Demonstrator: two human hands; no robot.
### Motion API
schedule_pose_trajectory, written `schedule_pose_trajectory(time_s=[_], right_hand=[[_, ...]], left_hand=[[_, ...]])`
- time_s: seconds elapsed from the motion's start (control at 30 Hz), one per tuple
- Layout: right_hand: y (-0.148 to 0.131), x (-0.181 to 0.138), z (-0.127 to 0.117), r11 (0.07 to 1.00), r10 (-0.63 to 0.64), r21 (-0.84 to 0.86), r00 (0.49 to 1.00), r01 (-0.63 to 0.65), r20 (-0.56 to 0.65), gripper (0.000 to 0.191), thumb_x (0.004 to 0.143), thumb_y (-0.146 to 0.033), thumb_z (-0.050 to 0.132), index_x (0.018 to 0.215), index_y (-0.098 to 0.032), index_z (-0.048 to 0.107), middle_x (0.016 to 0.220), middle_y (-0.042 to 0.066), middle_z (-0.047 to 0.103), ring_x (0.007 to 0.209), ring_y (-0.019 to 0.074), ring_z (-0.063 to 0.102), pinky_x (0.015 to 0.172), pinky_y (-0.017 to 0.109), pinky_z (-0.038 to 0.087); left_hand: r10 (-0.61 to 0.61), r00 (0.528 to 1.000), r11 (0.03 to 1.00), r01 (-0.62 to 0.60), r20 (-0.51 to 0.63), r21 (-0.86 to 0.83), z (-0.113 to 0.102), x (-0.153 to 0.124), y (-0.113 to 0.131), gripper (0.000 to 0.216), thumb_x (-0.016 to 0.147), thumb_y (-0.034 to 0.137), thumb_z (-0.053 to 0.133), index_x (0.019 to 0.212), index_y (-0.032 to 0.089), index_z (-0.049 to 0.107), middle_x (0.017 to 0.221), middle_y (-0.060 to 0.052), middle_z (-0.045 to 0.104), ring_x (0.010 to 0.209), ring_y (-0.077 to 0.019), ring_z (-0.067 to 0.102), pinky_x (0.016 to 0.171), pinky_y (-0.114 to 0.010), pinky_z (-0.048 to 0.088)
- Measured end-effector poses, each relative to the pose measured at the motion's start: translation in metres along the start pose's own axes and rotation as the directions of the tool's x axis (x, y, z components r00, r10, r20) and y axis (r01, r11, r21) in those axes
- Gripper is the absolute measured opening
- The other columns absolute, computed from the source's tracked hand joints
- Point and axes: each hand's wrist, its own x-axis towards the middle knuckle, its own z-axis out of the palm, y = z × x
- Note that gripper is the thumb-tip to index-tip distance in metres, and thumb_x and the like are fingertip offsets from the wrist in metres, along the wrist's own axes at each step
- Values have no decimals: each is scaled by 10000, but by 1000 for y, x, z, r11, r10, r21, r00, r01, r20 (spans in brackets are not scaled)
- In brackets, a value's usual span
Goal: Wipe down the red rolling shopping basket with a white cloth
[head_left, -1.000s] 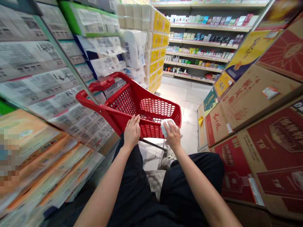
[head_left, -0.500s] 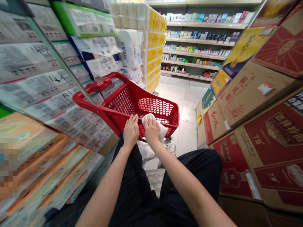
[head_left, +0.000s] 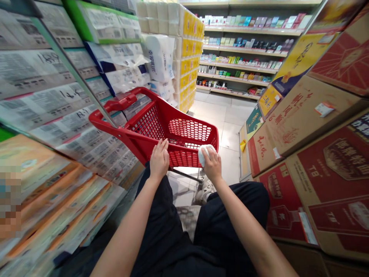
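A red plastic shopping basket cart [head_left: 184,154] with a pierced lattice wall stands in front of my knees, its handle at the left. My left hand [head_left: 159,161] lies against the near side, fingers straight and close together, their tips at the rim. Bunched under my right hand [head_left: 212,166] is a white cloth [head_left: 203,153], pressed on the rim near the right front corner. The fingers of that hand are bent over the cloth and partly hide it.
Stacked paper packs [head_left: 86,104] rise on the left, with a metal pole [head_left: 72,69] before them. Yellow-and-white tissue bales [head_left: 187,57] stand behind the cart. Cardboard cartons [head_left: 314,111] line the right. Stocked shelves [head_left: 245,50] face me across the tiled floor [head_left: 227,119].
My right hand has slid right along the near rim with the cloth, from beside my left hand to the corner. The left hand and the cart stay in place.
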Motion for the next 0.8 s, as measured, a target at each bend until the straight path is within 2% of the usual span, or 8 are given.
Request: schedule_pose_trajectory(time_s=[0.1,0.2,0.27,0.33,0.5,0.6,0.7,0.8], right_hand=[[25,-14,-8,1000,19,-10,1000,-19,-2,501,933,-99,395,1416,-203,473,1423,118,504,1370,245,381,1086,417,332],[18,-13,-8,993,114,-24,993,-114,-9,505,913,-94,411,1404,-186,489,1408,129,513,1349,259,392,1082,429,337],[-4,-3,-5,974,221,-39,975,-221,-8,517,902,-101,426,1412,-166,479,1405,151,510,1335,289,392,1068,458,341],[-37,12,-1,964,265,-45,964,-263,26,526,906,-113,428,1430,-160,457,1421,164,495,1329,316,382,1070,499,321],[-127,59,14,985,154,58,977,-164,145,494,962,-198,383,1454,-171,417,1471,170,440,1343,330,349,1083,533,286],[-153,75,22,982,138,110,979,-155,149,486,990,-290,352,1464,-192,397,1483,163,425,1347,330,339,1071,541,293],[-140,73,23,994,38,99,990,-52,139,488,987,-269,359,1471,-217,384,1484,134,432,1344,307,361,1070,497,299],[-100,58,17,995,-79,66,990,71,120,512,953,-205,419,1464,-234,400,1467,108,460,1352,281,376,1077,446,293]], left_hand=[[0,1000,1000,0,1,-6,-1,0,0,497,990,232,217,1412,173,473,1483,-56,477,1443,-198,325,1187,-442,274],[3,1000,1000,-2,1,-12,0,0,0,495,989,233,227,1418,176,467,1485,-58,474,1445,-197,321,1187,-438,275],[0,1000,1000,0,-6,-17,1,0,0,497,988,233,227,1426,180,458,1489,-58,470,1446,-198,319,1187,-442,275],[-2,1000,1000,2,-13,-18,2,0,-1,501,989,231,222,1433,178,448,1493,-57,464,1450,-198,312,1190,-445,270],[10,1000,1000,-10,10,6,0,0,-1,505,988,235,218,1436,171,442,1499,-57,455,1454,-201,304,1190,-444,270],[0,1000,1000,0,21,6,-3,0,0,501,986,239,225,1430,194,453,1493,-45,464,1445,-201,323,1185,-444,282],[0,1000,1000,0,19,0,-4,-1,0,502,987,234,217,1428,193,454,1496,-40,460,1446,-198,322,1186,-440,281],[11,1000,1000,-11,10,5,-3,-2,0,505,992,236,208,1435,171,443,1498,-51,457,1451,-196,311,1189,-432,271]])
